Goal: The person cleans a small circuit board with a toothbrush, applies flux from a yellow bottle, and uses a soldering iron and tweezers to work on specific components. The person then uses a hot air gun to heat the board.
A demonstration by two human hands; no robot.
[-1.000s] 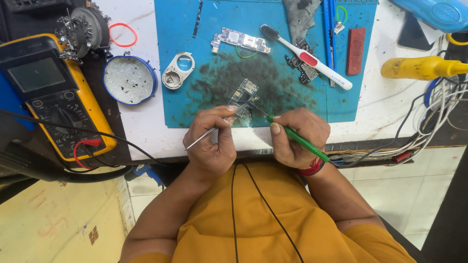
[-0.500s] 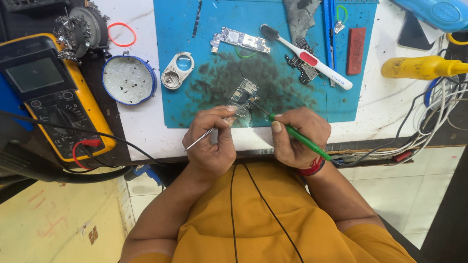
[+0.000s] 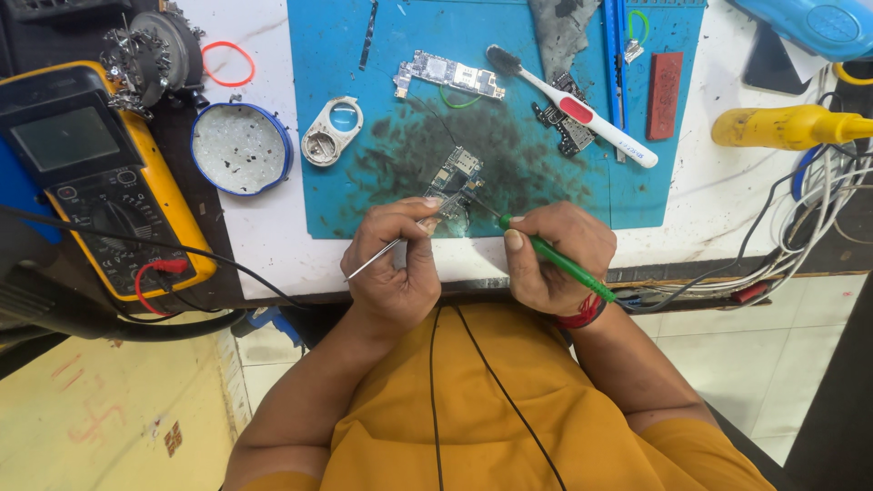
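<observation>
While pinched in left hand (image 3: 391,273) fingers, tweezers (image 3: 386,253) slant toward circuit board (image 3: 455,177) at frame centre on blue mat (image 3: 364,195). Right hand (image 3: 555,259) wrapped around green-handled probe (image 3: 555,264), tip at board's lower right; board's long axis tilted upward.

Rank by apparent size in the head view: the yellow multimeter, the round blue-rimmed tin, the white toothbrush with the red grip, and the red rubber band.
1. Yellow multimeter, clearly largest.
2. White toothbrush with red grip, longest after it, though slim.
3. Round blue-rimmed tin.
4. Red rubber band, smallest.
Toothbrush versus tin is close: length against area.
</observation>
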